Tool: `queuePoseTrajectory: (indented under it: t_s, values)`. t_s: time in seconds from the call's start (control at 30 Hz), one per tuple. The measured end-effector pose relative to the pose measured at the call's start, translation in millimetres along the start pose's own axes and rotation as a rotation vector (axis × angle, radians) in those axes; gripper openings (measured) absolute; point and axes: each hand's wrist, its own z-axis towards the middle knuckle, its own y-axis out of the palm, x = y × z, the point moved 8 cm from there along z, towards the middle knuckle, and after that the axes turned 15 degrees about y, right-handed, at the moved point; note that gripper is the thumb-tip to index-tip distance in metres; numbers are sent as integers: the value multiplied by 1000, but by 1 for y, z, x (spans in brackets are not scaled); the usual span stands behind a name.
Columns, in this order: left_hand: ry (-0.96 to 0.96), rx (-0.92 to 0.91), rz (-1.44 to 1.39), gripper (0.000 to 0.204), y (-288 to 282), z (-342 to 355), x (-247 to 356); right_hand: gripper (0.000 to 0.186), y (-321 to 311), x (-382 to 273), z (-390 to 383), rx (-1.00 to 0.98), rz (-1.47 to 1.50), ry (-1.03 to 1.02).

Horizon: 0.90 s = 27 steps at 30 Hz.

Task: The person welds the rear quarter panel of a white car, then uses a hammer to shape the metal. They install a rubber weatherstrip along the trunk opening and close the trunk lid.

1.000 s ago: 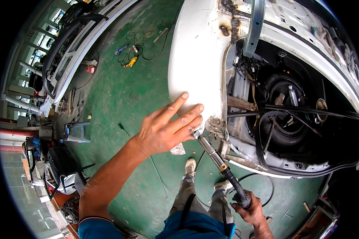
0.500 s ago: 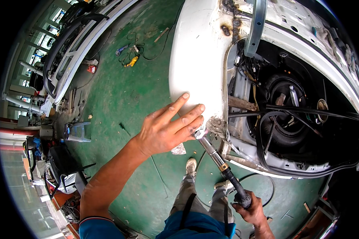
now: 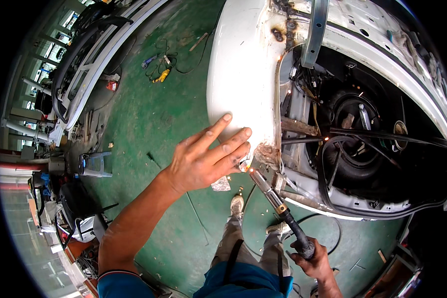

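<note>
My right hand (image 3: 315,260) is wrapped around the black grip of a welding torch (image 3: 269,192), which slants up and left. Its metal nozzle points at the lower corner of a white car body panel (image 3: 243,74). An orange glow shows at the nozzle, and a few sparks are scattered over the open boot. Against the panel's lower end lies my left hand (image 3: 203,154), its fingers stretched out and apart, close to the nozzle. A small shiny metal bit (image 3: 244,164) shows beside its fingertips; whether the hidden thumb touches it I cannot tell. Rough brown filler (image 3: 267,155) covers the panel corner.
The open boot (image 3: 303,164) at right holds a spare wheel (image 3: 355,134), bars and wiring. A metal strut (image 3: 314,35) stands above it. Cables and a yellow tool (image 3: 161,76) lie on the green floor (image 3: 134,134). A small step stool (image 3: 95,164) stands at left.
Sparks now fly over the boot and an orange glow shows at the nozzle, where a paler glow was before. The view has shifted slightly; both hands hold nearly the same pose.
</note>
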Motion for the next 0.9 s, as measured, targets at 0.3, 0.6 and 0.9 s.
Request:
queuePoseTrajectory:
  t_s: [0.3, 0.6, 0.9]
  values:
    - [-13, 2, -18, 42, 0, 0, -1, 54, 3, -4, 2, -32, -26, -11]
    - [-17, -32, -52, 49, 4, -4, -1, 55, 2, 1, 4, -21, -50, -3]
    - [-18, -14, -30, 42, 1, -1, -1, 48, 2, -9, 4, -34, -31, 69]
